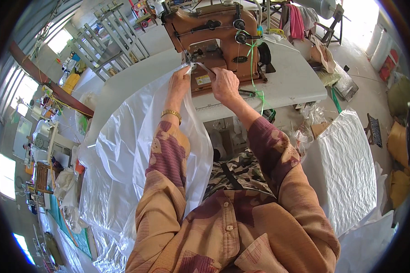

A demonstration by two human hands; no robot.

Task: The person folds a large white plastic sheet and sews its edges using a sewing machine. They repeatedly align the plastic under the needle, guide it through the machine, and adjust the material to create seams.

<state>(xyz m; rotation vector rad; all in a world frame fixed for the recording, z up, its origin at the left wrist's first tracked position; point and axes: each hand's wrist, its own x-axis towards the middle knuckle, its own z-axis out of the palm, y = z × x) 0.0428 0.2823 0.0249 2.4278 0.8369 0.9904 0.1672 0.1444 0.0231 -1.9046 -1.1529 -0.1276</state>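
A brown sewing machine [248,50] stands on a pale worktable, with its needle area at its left end. Just in front of the needle, my left hand [179,85] pinches the edge of a translucent plastic sheet [123,129], which hangs over the table's left side and down beside my left arm. My right hand [225,84] is closed at the front of the machine, right of the needle. From its fingers a slim dark tool [206,69] points toward the sheet's edge; its exact kind is hard to make out. Green thread [261,94] hangs from the machine's right side.
The worktable [296,82] curves around the machine. Silvery-white sheeting [344,168] is stacked at my right. Crumpled clear plastic [307,132] lies below the table's right edge. Grey metal racks [109,45] stand behind at the left, and pink cloth [296,22] hangs at the back right.
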